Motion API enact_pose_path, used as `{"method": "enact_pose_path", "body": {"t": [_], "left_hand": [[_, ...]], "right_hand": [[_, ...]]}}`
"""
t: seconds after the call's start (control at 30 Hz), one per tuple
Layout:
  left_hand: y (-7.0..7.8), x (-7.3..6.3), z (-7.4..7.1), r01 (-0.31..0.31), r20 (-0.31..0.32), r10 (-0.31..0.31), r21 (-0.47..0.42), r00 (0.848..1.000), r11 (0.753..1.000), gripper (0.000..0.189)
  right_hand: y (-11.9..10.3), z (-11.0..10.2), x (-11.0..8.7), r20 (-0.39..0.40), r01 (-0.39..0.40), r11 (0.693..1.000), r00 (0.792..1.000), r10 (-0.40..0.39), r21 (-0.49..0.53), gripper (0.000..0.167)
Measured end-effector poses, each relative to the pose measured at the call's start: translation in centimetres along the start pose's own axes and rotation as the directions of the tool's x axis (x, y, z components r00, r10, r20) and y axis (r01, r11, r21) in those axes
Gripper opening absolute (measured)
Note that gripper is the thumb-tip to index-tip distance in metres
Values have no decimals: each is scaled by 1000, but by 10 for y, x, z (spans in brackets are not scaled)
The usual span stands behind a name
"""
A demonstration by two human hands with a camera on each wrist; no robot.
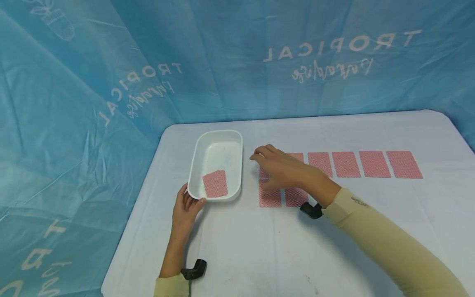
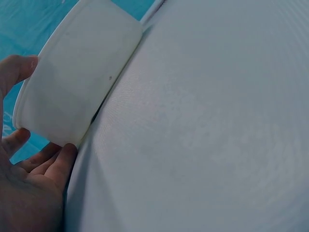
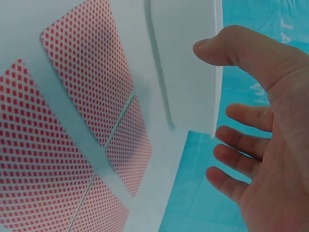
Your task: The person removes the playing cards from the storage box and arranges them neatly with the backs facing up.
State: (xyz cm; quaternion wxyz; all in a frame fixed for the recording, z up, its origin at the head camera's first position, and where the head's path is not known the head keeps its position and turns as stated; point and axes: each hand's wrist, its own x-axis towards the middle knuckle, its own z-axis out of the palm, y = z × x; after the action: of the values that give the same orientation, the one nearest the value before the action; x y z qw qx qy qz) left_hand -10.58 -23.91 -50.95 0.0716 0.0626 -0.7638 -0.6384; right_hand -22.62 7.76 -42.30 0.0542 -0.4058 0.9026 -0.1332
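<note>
The left hand (image 1: 187, 212) grips the near-left corner of the white tray (image 1: 219, 150), where one patterned card (image 1: 215, 184) lies. Right of the tray, the right hand (image 1: 285, 169), loose-fingered and seemingly holding nothing, hovers over rowed cards (image 1: 346, 164), partly hiding some.

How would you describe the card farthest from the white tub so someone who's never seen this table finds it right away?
On the white table, find the white tub that the left hand grips. From it, follow the far row of red-patterned cards rightward, past the right hand. The last card there is the one: no other card lies farther right.
</note>
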Motion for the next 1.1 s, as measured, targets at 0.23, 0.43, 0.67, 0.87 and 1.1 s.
{"method": "enact_pose_path", "body": {"t": [0.23,0.43,0.67,0.87,1.1], "left_hand": [[0,-2,0,8,-12,-8,16,1000,1000,77],[2,-3,2,11,-4,-11,21,1000,1000,77],[2,-2,1,21,-11,-21,52,1000,998,76],[0,-5,0,41,-31,-39,55,999,998,76],[-1,-3,4,35,-34,-32,76,999,997,76]], "right_hand": [[-8,-3,12,48,-21,1000,999,20,20,75],[-13,-6,20,62,-32,999,998,31,9,78],[-25,-8,29,62,8,1000,998,-8,-4,75],[-38,-9,39,55,34,999,998,-33,-8,72],[-41,-5,46,30,46,999,999,-45,-20,68]]}}
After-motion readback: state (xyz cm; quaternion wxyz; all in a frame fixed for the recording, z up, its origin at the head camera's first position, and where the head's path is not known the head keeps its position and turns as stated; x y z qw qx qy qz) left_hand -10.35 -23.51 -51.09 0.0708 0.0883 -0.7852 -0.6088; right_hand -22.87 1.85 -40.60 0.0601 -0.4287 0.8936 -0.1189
